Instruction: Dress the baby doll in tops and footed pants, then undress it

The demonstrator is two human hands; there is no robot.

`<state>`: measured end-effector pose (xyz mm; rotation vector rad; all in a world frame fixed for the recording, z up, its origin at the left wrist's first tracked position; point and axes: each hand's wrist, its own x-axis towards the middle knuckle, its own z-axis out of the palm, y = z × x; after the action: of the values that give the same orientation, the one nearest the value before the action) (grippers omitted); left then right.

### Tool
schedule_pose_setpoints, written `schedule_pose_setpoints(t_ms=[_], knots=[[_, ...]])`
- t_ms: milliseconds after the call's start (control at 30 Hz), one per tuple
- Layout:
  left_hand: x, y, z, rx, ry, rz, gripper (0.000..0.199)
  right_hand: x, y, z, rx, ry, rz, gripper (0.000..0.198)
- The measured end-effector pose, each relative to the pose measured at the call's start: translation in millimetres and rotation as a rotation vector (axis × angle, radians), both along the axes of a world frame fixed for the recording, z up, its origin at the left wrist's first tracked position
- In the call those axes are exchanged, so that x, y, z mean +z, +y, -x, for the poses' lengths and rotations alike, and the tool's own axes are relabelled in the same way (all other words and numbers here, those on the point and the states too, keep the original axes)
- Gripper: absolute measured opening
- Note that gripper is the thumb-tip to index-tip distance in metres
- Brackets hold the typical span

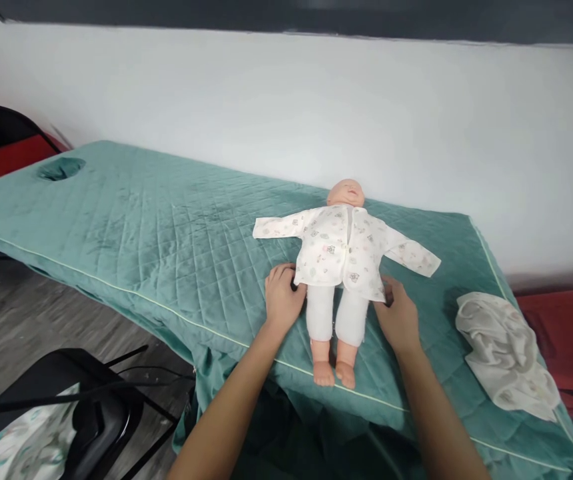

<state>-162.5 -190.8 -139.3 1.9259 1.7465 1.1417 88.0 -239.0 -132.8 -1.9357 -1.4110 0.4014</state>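
Observation:
A baby doll lies on its back on the green quilted bed cover. It wears a white printed baby jacket, sleeves spread to both sides, and white leggings; its feet are bare. At the jacket's lower left corner, my left hand has its fingers curled and the thumb against the hem. My right hand grips the opposite lower corner between thumb and fingers. Both hands rest close to the bed, beside the doll's thighs. Some fingertips are hidden under the cloth or behind the hands.
The green bed cover has a face hole at the far left. A crumpled white cloth lies at the right end. A black chair holding a patterned cloth stands at lower left. Red bags sit right, against the white wall.

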Motion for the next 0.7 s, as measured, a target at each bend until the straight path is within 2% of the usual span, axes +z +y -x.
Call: schedule_pose_setpoints(t_ms=[167, 367, 467, 567, 700], knots=[[-3.5, -2, 3, 0.013, -0.233, -0.065, 0.014, 3, -8, 0, -0.018, 0.116, -0.156, 0.048], [-2.6, -1, 4, -0.034, -0.160, -0.023, 0.016, -2, -10, -1, 0.046, -0.008, -0.062, 0.044], [-0.7, -1, 3, -0.042, -0.127, 0.020, 0.016, -6, -10, -4, 0.032, -0.068, -0.197, 0.039], [-1.4, -5, 4, -0.085, -0.142, 0.031, 0.018, -8, -14, -7, 0.106, -0.029, -0.321, 0.039], [-5.3, -11, 9, -0.132, -0.372, -0.003, 0.022, -9, -21, -3, 0.208, 0.192, -0.413, 0.044]])
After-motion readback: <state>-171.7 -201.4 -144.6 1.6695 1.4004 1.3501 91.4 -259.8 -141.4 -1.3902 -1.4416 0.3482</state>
